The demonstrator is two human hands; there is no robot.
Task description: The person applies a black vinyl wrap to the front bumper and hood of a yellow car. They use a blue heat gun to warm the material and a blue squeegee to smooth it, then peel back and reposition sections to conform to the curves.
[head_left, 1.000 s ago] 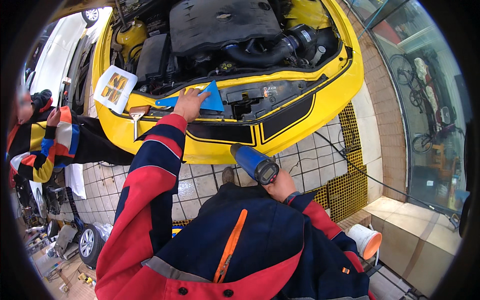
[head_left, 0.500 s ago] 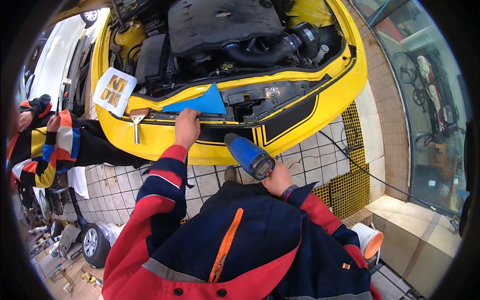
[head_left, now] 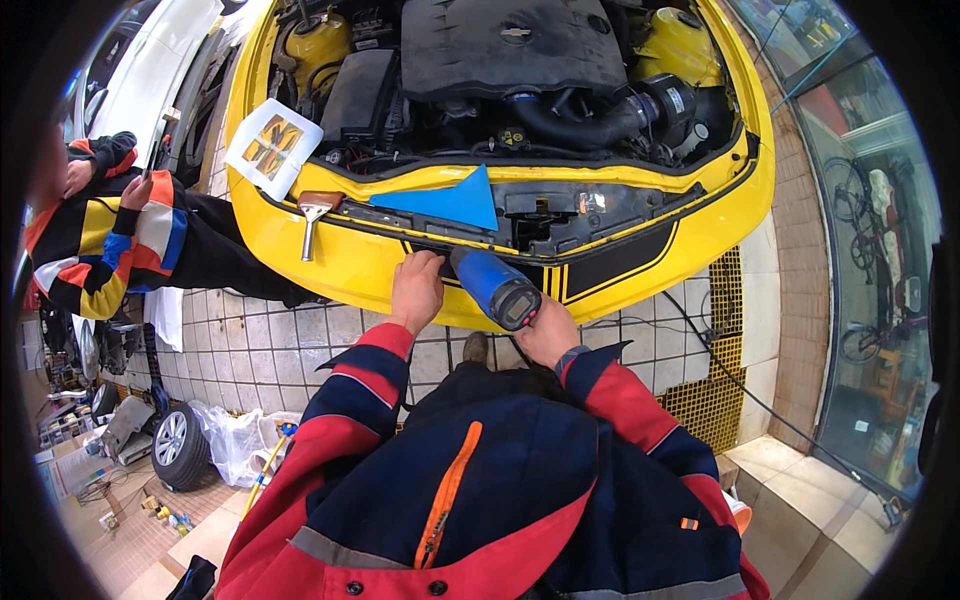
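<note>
My right hand (head_left: 550,332) is closed around the grip of a blue heat gun (head_left: 492,285) with a small display on its rear. Its dark nozzle points at the black vinyl stripe (head_left: 622,262) along the front of a yellow car (head_left: 350,285). Close to the nozzle, my left hand (head_left: 415,292) has its fingers pinched at the stripe's left end; the fingers partly hide what they grip. Behind that hand lie a blue triangular squeegee (head_left: 450,200) and a scraper (head_left: 316,215) with a brown head and metal handle.
A printed sheet (head_left: 275,148) rests on the car's left front corner. The engine bay (head_left: 510,55) is exposed. At left stands another person (head_left: 115,225) in a multicoloured top. A loose wheel (head_left: 180,447) lies lower left, and a cable (head_left: 745,385) crosses the floor at right.
My left hand has moved from beside the blue squeegee down to the stripe's left end. The heat gun stays in my right hand. The car sits farther right in view.
</note>
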